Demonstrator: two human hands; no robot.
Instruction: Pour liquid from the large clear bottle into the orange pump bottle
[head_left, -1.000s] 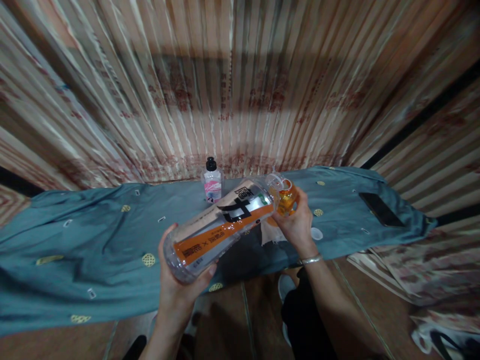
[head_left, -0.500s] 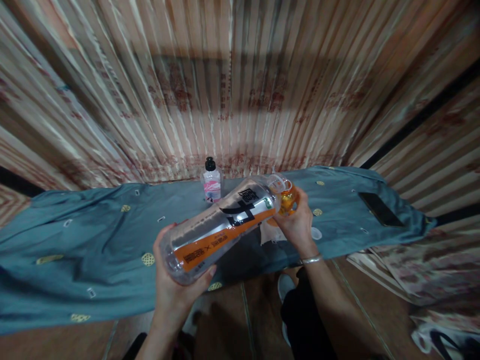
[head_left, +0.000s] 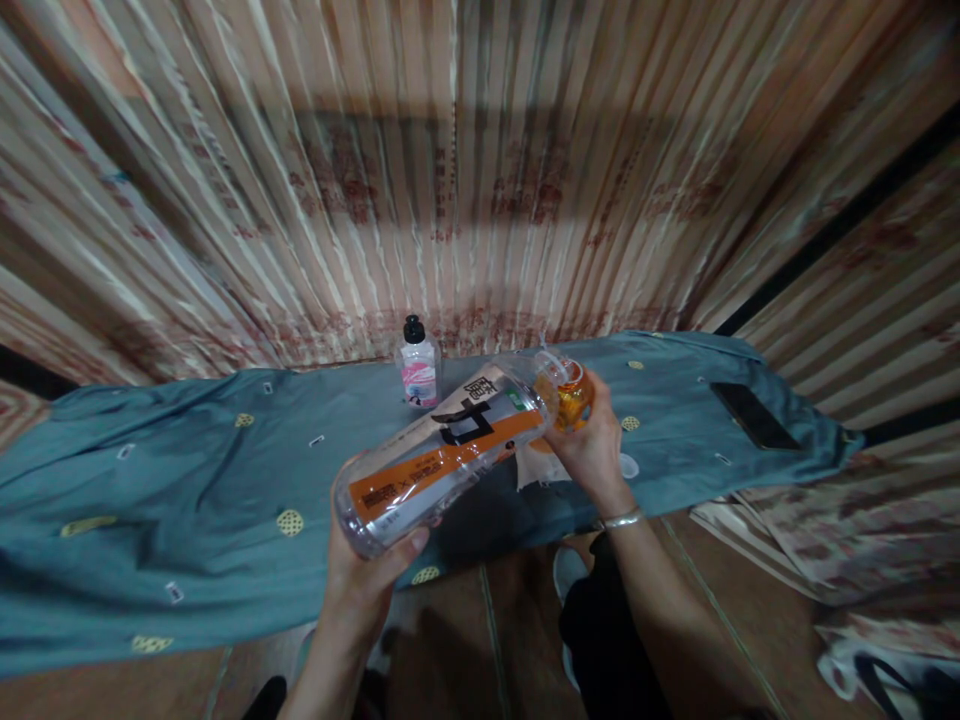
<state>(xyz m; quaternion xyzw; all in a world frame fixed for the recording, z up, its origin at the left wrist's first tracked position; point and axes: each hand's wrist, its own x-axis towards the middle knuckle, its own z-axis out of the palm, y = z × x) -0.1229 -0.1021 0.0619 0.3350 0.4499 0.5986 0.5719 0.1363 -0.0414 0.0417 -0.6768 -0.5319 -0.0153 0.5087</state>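
A large clear plastic bottle [head_left: 450,445] with an orange and silver label lies tilted across the middle, its neck up and to the right. My left hand [head_left: 367,560] is wrapped round its base. In my right hand [head_left: 592,445] is a small orange see-through container [head_left: 574,395], gripped close beside the bottle's neck. A clear loop-like plastic piece shows at the container's top; whether the two mouths touch I cannot tell. Below the neck a pale crumpled piece [head_left: 541,464] lies on the cloth, near a round whitish cap [head_left: 628,466].
A small clear bottle with black cap and pink label [head_left: 418,372] stands at the back of the blue-green cloth [head_left: 225,470]. A dark phone [head_left: 754,415] lies at the right. Behind hangs a pleated patterned curtain [head_left: 450,200]. A white bag [head_left: 847,665] sits low at right.
My left hand has moved slightly right with the large bottle, which has turned a little about its length. My right hand still holds the orange container at its neck.
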